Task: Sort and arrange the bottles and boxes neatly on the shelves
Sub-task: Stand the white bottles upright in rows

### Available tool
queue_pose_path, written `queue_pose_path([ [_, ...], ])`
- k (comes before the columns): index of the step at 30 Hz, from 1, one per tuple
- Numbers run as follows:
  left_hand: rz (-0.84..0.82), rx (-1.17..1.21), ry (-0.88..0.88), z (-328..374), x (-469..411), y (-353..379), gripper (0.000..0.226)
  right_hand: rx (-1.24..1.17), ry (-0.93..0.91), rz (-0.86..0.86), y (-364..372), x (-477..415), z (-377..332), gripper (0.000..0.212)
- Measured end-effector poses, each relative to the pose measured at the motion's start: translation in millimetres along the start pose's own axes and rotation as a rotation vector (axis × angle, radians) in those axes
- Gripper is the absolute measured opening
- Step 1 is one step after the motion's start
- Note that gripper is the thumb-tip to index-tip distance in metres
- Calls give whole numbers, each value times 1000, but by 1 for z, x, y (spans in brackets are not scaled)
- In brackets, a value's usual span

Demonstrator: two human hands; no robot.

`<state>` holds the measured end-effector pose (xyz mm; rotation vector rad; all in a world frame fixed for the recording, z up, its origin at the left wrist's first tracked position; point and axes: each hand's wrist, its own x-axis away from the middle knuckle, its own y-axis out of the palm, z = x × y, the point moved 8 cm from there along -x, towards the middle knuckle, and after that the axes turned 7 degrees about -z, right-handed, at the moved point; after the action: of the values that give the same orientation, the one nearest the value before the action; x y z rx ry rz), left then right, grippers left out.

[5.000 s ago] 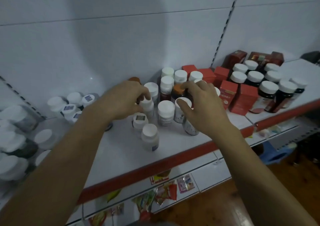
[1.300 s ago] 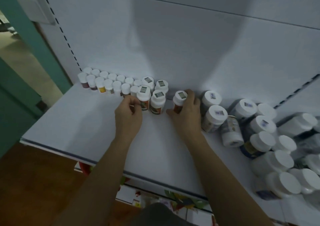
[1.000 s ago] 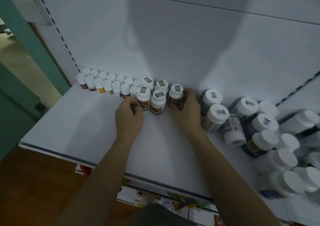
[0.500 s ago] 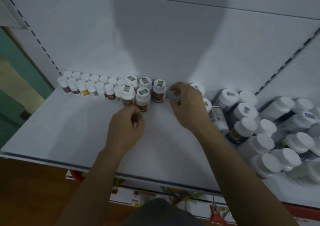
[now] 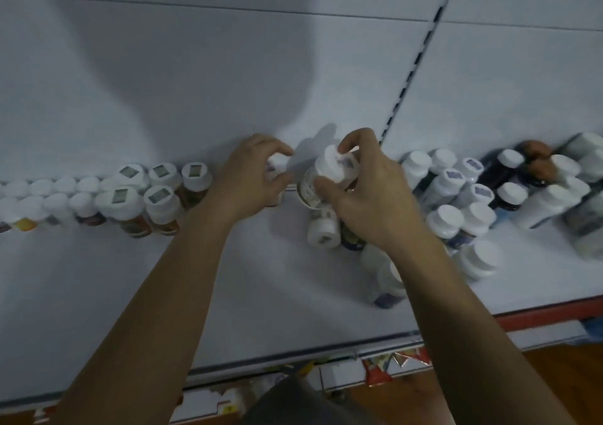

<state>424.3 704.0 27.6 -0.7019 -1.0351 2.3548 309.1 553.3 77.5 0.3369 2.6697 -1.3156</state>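
Right hand [image 5: 368,196] is gripping a tilted bottle [image 5: 326,176], seemingly light and stiff, by its body; left hand [image 5: 249,176] is pinching a small bottle [image 5: 276,163].

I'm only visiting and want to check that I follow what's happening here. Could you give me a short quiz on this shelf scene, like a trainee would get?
1. True or false: the right hand holds nothing.
2. On which side of the picture do the tidy rows of bottles stand? A) left B) right C) both sides
3. What colour is the shelf's front edge at the far right?

Key
1. False: it grips a white-capped bottle, which is tilted.
2. A: the jumbled bottles are on the right.
3. Red.
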Motion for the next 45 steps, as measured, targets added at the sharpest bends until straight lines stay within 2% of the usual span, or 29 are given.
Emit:
queue_pose_path([
  [2,-76,-90,-24,-6,-3,20,33,-37,48,48,-28,5,12,49],
  [6,-68,-100,-64,-13,-5,24,51,-76,143,72,-53,11,39,51],
  [9,-127,-104,-88,-7,-6,25,59,-97,144,67,-58,9,51,51],
  [12,-188,-157,-132,0,-4,19,56,-118,109,22,-58,2,60,53],
  [14,-95,-166,-149,17,-2,2,53,-131,70,5,-61,-2,67,55],
  [16,66,-157,-149,48,1,-20,49,-153,38,5,-68,-4,76,56],
  [19,252,-39,-153,100,2,-31,47,-219,29,53,-90,-3,99,56],
  [22,299,137,-104,154,-13,-8,40,-237,19,147,-124,-2,125,54],
  [31,30,92,48,295,-88,123,37,-279,61,302,-231,37,237,50],
  [34,-134,73,114,328,-103,173,37,-232,99,266,-260,58,273,48],
  [37,-350,38,124,352,-111,237,37,-165,156,159,-275,78,311,43],
  [40,-511,-50,146,370,-112,288,41,-90,209,86,-286,91,336,48],
  [45,-629,-84,113,370,-109,329,46,-41,184,46,-304,105,355,44],
])
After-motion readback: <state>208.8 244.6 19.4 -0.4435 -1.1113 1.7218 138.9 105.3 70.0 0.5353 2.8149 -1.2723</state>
